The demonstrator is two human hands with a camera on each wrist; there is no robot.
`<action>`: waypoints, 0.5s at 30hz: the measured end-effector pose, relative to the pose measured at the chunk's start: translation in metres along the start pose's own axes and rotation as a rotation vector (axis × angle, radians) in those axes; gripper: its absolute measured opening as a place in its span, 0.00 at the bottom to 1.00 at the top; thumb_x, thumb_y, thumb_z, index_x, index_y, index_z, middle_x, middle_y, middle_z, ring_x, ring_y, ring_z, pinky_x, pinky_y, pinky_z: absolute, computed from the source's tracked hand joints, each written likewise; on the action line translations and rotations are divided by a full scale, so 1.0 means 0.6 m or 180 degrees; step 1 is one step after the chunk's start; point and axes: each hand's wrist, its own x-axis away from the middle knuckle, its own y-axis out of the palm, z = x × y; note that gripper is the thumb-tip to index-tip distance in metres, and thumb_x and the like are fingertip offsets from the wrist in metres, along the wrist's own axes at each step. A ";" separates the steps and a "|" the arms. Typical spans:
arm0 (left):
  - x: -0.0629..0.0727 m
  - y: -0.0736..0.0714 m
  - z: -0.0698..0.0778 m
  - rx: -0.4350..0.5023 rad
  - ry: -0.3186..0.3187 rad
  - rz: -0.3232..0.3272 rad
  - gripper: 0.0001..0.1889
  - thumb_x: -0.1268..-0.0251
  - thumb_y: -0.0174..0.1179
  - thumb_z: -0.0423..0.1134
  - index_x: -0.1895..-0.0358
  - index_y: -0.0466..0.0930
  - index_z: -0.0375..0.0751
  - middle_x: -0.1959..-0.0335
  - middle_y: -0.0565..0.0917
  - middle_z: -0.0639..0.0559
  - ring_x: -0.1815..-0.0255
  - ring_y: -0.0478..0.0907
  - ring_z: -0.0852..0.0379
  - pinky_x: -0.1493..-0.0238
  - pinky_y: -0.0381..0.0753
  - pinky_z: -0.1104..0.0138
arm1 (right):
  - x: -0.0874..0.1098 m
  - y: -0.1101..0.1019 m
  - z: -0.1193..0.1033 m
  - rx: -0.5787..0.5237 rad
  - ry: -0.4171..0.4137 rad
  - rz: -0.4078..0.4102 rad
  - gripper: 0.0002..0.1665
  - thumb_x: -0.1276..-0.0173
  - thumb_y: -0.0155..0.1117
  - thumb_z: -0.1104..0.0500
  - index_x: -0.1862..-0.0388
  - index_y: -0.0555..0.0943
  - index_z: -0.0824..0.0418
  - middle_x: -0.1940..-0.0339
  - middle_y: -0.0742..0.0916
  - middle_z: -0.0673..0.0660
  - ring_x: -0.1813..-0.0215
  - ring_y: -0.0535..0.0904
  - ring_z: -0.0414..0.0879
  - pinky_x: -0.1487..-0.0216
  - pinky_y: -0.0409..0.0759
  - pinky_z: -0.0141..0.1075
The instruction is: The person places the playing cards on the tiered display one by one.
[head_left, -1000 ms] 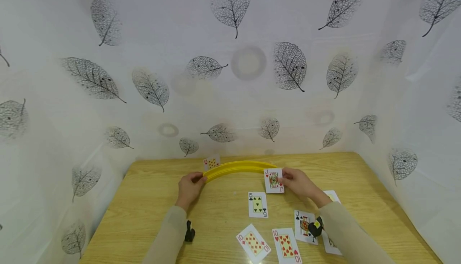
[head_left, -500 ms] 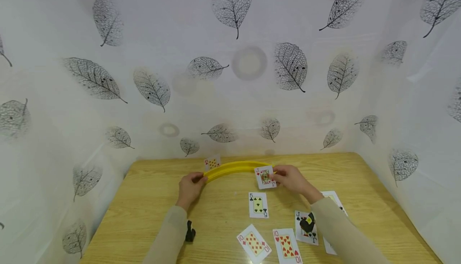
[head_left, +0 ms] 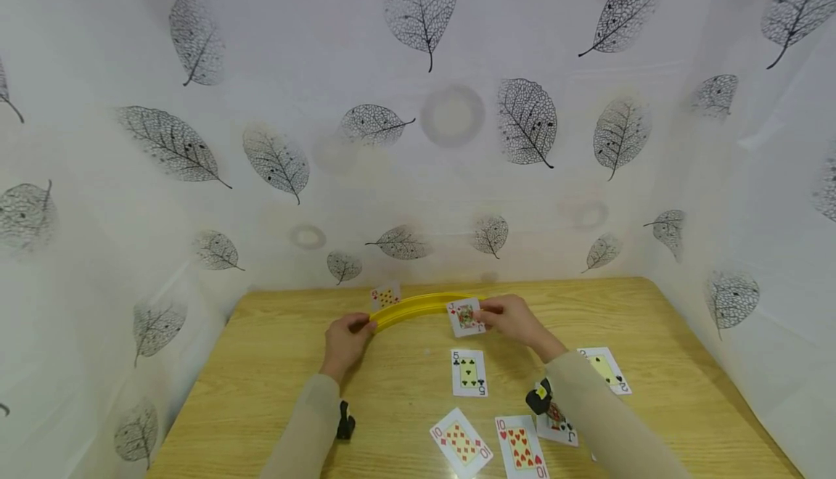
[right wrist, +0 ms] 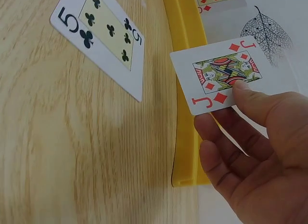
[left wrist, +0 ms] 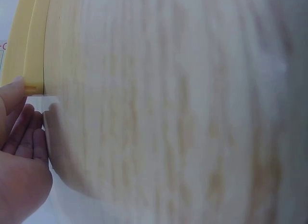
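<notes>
A curved yellow card holder lies near the table's back edge. My left hand pinches its left end, thumb in front; the left wrist view shows the thumb on the holder's end. A diamonds card stands upright at the holder's left part. In my right hand is the jack of diamonds, pinched at one edge by the thumb over its face. The card is tilted in front of the holder's right half and hides part of it; whether it touches the groove I cannot tell.
Face up on the wooden table lie the five of clubs, ten of diamonds, ten of hearts, a two and a jack partly under my right sleeve. A leaf-printed white curtain hangs behind.
My right hand has carried the jack of diamonds leftward and slightly back along the holder. The two on the right has come into fuller view. My left hand keeps its place on the holder.
</notes>
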 end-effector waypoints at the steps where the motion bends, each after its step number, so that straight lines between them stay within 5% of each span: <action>1: 0.000 0.000 0.000 -0.0011 0.0020 0.0005 0.13 0.30 0.70 0.36 0.48 0.88 0.30 0.46 0.89 0.34 0.43 0.84 0.37 0.35 0.82 0.45 | -0.002 0.003 -0.001 -0.0021 0.0023 0.0003 0.14 0.23 0.66 0.59 0.47 0.89 0.68 0.63 0.93 0.60 0.65 0.88 0.52 0.69 0.79 0.30; 9: -0.002 0.001 -0.006 0.0000 -0.0005 -0.0034 0.13 0.30 0.70 0.35 0.48 0.87 0.30 0.45 0.88 0.34 0.42 0.84 0.37 0.34 0.82 0.45 | -0.019 0.023 -0.012 -0.0034 0.0007 -0.0019 0.14 0.22 0.65 0.59 0.47 0.89 0.67 0.66 0.92 0.59 0.65 0.86 0.55 0.73 0.73 0.29; 15: -0.003 0.001 -0.009 -0.0006 -0.0006 -0.0057 0.13 0.29 0.70 0.35 0.48 0.88 0.30 0.45 0.88 0.34 0.42 0.84 0.37 0.33 0.81 0.44 | -0.031 0.036 -0.021 -0.0054 -0.0044 -0.0035 0.15 0.21 0.64 0.58 0.46 0.89 0.67 0.62 0.93 0.62 0.63 0.88 0.55 0.69 0.79 0.29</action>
